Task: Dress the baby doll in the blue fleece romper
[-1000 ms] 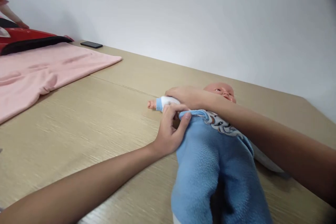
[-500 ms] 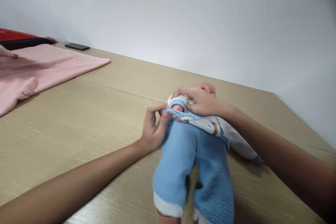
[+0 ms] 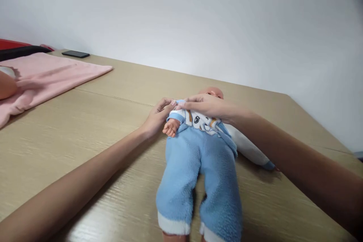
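Note:
A baby doll (image 3: 214, 91) lies on its back on the table, legs toward me, and my right forearm and hand partly cover its head and chest. It wears blue fleece trousers (image 3: 181, 166) and a white top (image 3: 202, 123) with blue trim and an animal face. My left hand (image 3: 155, 119) pinches the blue-and-white sleeve (image 3: 177, 115) from the left side. From the right, the fingers of my right hand (image 3: 208, 105) close on the same sleeve near its upper part. The doll's small hand (image 3: 171, 126) sticks out of the cuff. Its other sleeve (image 3: 251, 147) lies stretched out to the right.
A pink cloth (image 3: 56, 72) is spread at the left, with a rounded skin-coloured shape (image 3: 6, 85) over it at the frame's edge. Behind it lie a dark phone (image 3: 75, 53) and a red-and-black object (image 3: 17, 47). The wooden table (image 3: 99, 121) meets a white wall.
My left hand has let go of the top's raised hem and moved up to the sleeve. The doll's hand now shows outside, below the cuff. The hem lies lower over the trousers.

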